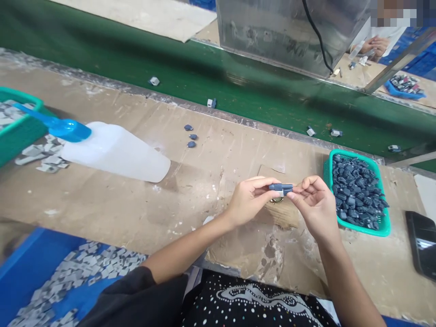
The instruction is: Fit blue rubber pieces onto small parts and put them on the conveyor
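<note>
Between my two hands, over the bench, is a small plastic part (281, 187), dark blue-grey with a light grey piece on its underside. The thumb and fingers of my left hand (247, 200) pinch its left end. My right hand (315, 204) grips the dark right end with thumb and forefinger, the other fingers curled. Just below the part lies a worn brown pad (284, 213), with a small round metallic thing partly hidden by my fingers. Close to my right hand stands a teal basket (384, 225) heaped with dark blue-grey plastic pieces (356, 190).
A white bottle (119, 150) with a blue cap lies at left, near a green basket (30, 131) of grey pieces. A blue bin (20, 263) holds more. Green belt (136, 68) carries several parts. A phone (422, 245) lies right; a co-worker's hands (376, 45) show beyond.
</note>
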Demonstrator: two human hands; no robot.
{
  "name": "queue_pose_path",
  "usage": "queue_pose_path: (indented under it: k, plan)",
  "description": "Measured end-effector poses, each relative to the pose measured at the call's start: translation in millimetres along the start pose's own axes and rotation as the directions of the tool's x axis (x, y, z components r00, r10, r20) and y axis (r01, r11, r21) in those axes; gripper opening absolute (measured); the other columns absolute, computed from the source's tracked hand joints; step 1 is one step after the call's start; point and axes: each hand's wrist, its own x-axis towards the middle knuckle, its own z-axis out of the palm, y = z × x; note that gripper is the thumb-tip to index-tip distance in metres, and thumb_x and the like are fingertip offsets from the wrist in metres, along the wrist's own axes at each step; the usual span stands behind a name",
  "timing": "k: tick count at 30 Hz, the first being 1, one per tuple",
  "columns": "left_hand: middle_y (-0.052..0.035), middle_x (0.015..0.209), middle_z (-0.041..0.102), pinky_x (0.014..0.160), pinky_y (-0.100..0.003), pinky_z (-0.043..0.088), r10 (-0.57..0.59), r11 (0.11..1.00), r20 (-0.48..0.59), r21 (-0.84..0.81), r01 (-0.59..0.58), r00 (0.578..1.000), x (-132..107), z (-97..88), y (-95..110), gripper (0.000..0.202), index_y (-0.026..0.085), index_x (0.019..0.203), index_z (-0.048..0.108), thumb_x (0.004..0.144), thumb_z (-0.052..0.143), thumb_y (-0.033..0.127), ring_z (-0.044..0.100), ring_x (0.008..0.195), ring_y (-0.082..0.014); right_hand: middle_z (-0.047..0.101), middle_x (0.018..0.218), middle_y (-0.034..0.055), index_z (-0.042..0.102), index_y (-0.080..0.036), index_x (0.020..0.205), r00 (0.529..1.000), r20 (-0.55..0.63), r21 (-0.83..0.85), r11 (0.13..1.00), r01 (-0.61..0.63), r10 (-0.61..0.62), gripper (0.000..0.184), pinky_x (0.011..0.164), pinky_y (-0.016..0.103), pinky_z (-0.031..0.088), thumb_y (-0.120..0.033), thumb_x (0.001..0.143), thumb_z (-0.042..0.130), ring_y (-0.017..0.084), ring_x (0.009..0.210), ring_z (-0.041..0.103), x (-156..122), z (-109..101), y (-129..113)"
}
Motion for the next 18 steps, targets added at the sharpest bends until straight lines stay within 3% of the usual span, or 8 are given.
queue_pose_path:
  k: [4,7,9,10,12,14,16,18]
  plan:
    - [-0.0035,0.09,0.063,0.075,-0.024,0.05,0.029,0.996,-0.006,0.079,-0.029,1.0,-3,18.3,5,0.016,0.018,0.088,0.067,0.074,0.06,0.022,0.06,0.08,-0.0124,0.058,0.073,-0.0008,0.042,-0.022,0.075,0.996,-0.034,-0.06,0.995,0.076,-0.078,0.021,0.075,0.028,0.052,-0.019,0.074,0.062,0.017,0.089,0.063,-11,-5,-1]
    - [-0.0041,0.092,0.064,0.076,-0.025,0.049,0.053,0.978,0.111,0.195,-0.074,0.992,20,29.5,10,0.019,0.018,0.091,0.066,0.074,0.06,0.026,0.059,0.083,-0.014,0.06,0.08,0.0021,0.043,-0.022,0.078,0.981,-0.053,-0.202,0.964,0.172,-0.186,0.015,0.08,0.033,0.051,-0.022,0.078,0.058,0.021,0.095,0.061,-8,-25,0]
    - [-0.0041,0.093,0.065,0.076,-0.026,0.048,0.069,0.949,0.201,0.29,-0.126,0.977,56,30.8,11,0.023,0.018,0.093,0.064,0.072,0.062,0.027,0.059,0.082,-0.0145,0.062,0.09,0.0049,0.049,-0.022,0.087,0.961,-0.049,-0.418,0.879,0.228,-0.272,0.013,0.082,0.036,0.049,-0.025,0.079,0.057,0.022,0.095,0.06,-1,-55,-3]
    - [-0.0039,0.092,0.065,0.077,-0.026,0.047,0.071,0.923,0.214,0.357,-0.146,0.974,80,28.6,10,0.025,0.018,0.094,0.063,0.071,0.063,0.026,0.059,0.082,-0.0145,0.061,0.096,0.0065,0.051,-0.021,0.093,0.946,-0.06,-0.557,0.797,0.234,-0.32,0.016,0.083,0.038,0.048,-0.027,0.079,0.057,0.023,0.094,0.06,3,-75,-4]
    - [-0.0043,0.092,0.064,0.078,-0.026,0.045,0.1,0.836,0.105,0.531,-0.14,0.99,134,18.2,9,0.024,0.017,0.095,0.062,0.071,0.061,0.021,0.058,0.083,-0.0143,0.06,0.103,0.0095,0.055,-0.02,0.102,0.904,-0.107,-0.803,0.572,0.167,-0.414,0.024,0.083,0.042,0.046,-0.028,0.079,0.054,0.024,0.089,0.059,9,-121,-7]
    - [-0.0044,0.092,0.064,0.082,-0.027,0.041,0.072,0.709,-0.105,0.704,0.023,0.992,184,3.0,7,0.02,0.016,0.09,0.062,0.07,0.06,0.016,0.057,0.086,-0.0163,0.06,0.1,0.0108,0.059,-0.019,0.099,0.885,-0.139,-0.909,0.412,0.064,-0.445,0.023,0.076,0.042,0.047,-0.026,0.079,0.049,0.024,0.079,0.059,12,-165,-6]
    - [-0.0086,0.091,0.062,0.087,-0.033,0.037,0.056,0.663,-0.182,0.742,0.099,0.982,221,-9.4,6,0.014,0.012,0.081,0.063,0.067,0.06,0.012,0.055,0.093,-0.0221,0.061,0.095,0.0105,0.061,-0.017,0.096,0.909,-0.109,-0.929,0.366,0.051,-0.403,0.024,0.068,0.038,0.048,-0.024,0.078,0.047,0.021,0.069,0.059,14,-197,0]
    - [-0.0145,0.097,0.059,0.09,-0.038,0.033,0.043,0.664,-0.209,0.737,0.128,0.977,244,-10.4,6,0.01,0.009,0.076,0.062,0.066,0.06,0.011,0.048,0.102,-0.0284,0.062,0.09,0.0101,0.061,-0.016,0.095,0.921,-0.081,-0.927,0.369,0.072,-0.382,0.024,0.063,0.036,0.048,-0.026,0.077,0.048,0.02,0.064,0.057,18,-213,8]
